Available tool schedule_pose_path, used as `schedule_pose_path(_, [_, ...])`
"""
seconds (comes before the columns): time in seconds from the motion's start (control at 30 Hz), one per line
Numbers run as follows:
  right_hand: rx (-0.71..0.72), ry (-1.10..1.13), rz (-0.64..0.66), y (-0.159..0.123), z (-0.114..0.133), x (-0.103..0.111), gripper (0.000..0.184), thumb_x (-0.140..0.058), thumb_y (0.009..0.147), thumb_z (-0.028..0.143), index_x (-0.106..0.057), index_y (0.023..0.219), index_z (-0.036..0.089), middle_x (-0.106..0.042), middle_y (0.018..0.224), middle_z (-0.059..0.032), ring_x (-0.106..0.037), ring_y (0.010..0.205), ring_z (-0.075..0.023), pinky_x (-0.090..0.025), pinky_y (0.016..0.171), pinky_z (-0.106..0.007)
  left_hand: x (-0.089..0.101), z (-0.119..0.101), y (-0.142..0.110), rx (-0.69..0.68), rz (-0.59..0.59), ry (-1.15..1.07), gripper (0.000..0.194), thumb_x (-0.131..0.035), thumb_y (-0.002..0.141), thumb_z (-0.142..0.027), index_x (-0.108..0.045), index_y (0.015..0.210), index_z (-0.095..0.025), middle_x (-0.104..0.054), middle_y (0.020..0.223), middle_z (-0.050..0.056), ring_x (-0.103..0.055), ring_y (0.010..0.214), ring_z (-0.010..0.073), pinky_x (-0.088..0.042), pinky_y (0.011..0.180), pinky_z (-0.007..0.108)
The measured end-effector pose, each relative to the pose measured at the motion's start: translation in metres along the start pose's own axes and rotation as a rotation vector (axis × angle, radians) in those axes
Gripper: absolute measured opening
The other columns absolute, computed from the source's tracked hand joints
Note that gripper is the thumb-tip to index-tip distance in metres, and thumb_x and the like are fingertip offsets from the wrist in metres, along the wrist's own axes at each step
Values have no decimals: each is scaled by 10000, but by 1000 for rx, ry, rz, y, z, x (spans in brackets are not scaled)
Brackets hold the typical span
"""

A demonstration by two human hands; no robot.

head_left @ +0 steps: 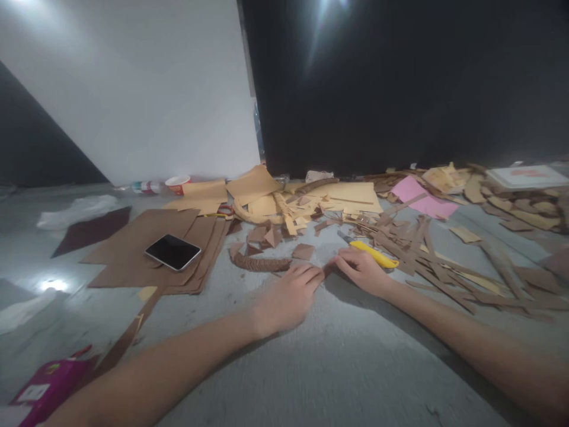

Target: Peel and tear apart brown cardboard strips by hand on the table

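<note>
My left hand (291, 296) lies palm down on the grey floor, fingers together and stretched toward a small brown cardboard piece (329, 268) between the two hands. My right hand (362, 270) rests just to the right with fingers curled, its fingertips at the same piece. A yellow utility knife (374, 254) lies right behind my right hand, touching or nearly touching it. A ridged, curved strip of corrugated cardboard (260, 263) lies just left of my left fingertips. Whether either hand pinches the small piece is unclear.
A dark phone (173, 251) rests on a stack of brown cardboard sheets (133, 255) at left. Tan sheets and scraps (347, 196), a pink paper (420, 198) and long brown strips (444, 267) spread across the back and right. A pink box (48, 382) sits at lower left.
</note>
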State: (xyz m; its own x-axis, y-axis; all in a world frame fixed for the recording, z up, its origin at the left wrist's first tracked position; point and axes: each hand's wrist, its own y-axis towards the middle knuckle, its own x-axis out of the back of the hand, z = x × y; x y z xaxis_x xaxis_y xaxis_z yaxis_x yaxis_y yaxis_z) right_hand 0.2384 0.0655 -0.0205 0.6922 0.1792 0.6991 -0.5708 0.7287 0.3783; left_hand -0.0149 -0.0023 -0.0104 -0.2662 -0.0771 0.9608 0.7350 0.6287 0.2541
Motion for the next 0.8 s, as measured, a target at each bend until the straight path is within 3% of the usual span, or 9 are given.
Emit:
schedule_pose_path(0.13, [2,-73,-32,4,-5,-4,362,-452,1137,395,-702,930,235,-684,968,-86,-650,933,-250,-527,874,-421,2,-1,0,-10,10,10,446,-420,1054,-87,-552,1481,-94,-636,1471,156,-540,1416,285,-456,1195,464])
schedule_pose_path(0.3, [24,-152,-25,3,-14,-10,257,-481,1117,347,-684,999,241,-638,1164,-118,-615,1128,-288,-495,1010,-507,2,-1,1,-31,18,34,466,-415,1055,-94,-537,1505,-102,-622,1480,162,-528,1430,294,-451,1203,466])
schedule_pose_path(0.53, [-44,-108,73,5,-12,-6,387,-402,1155,388,-622,876,236,-651,1151,-83,-606,1153,-266,-443,1057,-500,1,-2,1,-34,32,48,453,-447,1035,-78,-552,1475,-90,-637,1434,172,-560,1385,311,-492,1154,485])
schedule_pose_path(0.8, [-14,-108,90,6,-5,-2,350,-466,1140,408,-643,894,233,-665,1129,-80,-594,1101,-260,-443,1050,-492,0,-1,1,-43,20,53,443,-435,1041,-73,-569,1462,-104,-635,1444,155,-559,1393,292,-478,1177,463])
